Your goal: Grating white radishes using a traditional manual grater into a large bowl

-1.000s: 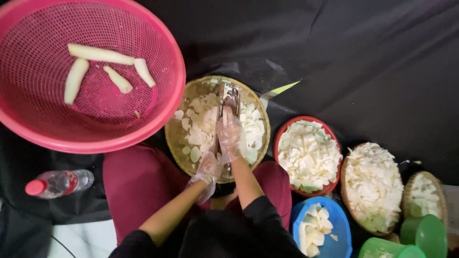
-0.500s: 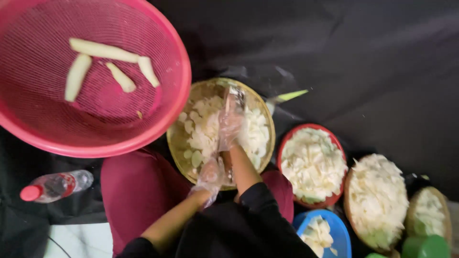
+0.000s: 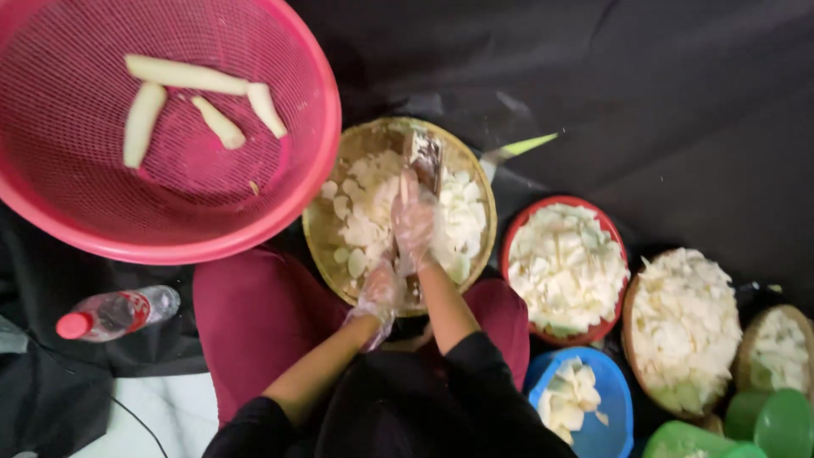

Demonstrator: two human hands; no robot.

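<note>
Slicing is under way at floor level, seen from above: a seated person in a dark top and maroon trousers [image 3: 254, 322] bends over a round woven basket [image 3: 339, 254] half full of pale, thin slices [image 3: 365, 225]. Both hands wear clear plastic gloves. The left hand [image 3: 379, 293] is closed on the near end of a long slicer board [image 3: 424, 157] laid across the basket, steadying it. The right hand [image 3: 414, 222] presses down on the board with fingers curled; whatever piece it grips is hidden beneath the glove, so its size cannot be told.

By the look of it, the work sits mid-batch, and the following stroke calls for a firm hold on the board and fingertips kept clear of the blade. A plastic bottle with a red cap [image 3: 114, 312] lies beside the left knee. To the right, a blue bowl [image 3: 593, 424], a red bowl [image 3: 517, 246] and further baskets already hold heaps of slices. Farther off, a large pink mesh basket [image 3: 297, 195] holds four pale peeled sticks [image 3: 182, 75] waiting on black cloth [image 3: 678, 102].
</note>
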